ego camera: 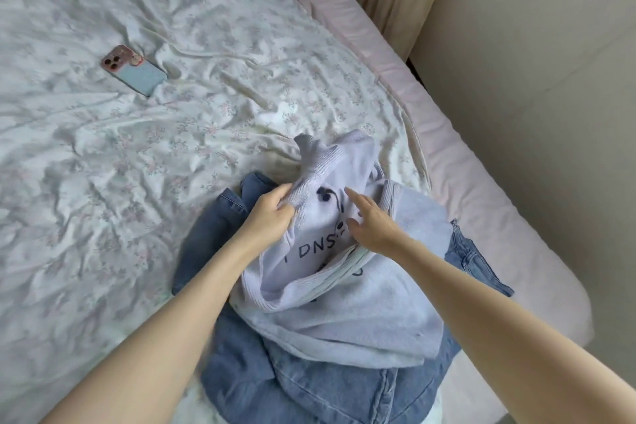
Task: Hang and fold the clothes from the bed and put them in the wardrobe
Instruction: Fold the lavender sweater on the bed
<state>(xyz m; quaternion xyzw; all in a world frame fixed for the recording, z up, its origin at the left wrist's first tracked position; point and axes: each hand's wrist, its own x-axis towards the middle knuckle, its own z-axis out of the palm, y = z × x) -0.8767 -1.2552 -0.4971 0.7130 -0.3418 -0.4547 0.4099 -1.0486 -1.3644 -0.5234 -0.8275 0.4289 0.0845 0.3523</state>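
One phone (134, 70) is lying on the bed (103, 182), well apart from the clothes. A pale sweater (344, 303) is resting on denim (292, 385) at the bed's near edge, hiding how many denim pieces there are. The left hand (270, 217) is pinching the sweater's ribbed hem; the right hand (373, 224) is reaching over it, fingers released.

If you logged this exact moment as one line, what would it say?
left hand: grips lilac sweater | right hand: open on sweater | sweater on denim clothes | phone on bed
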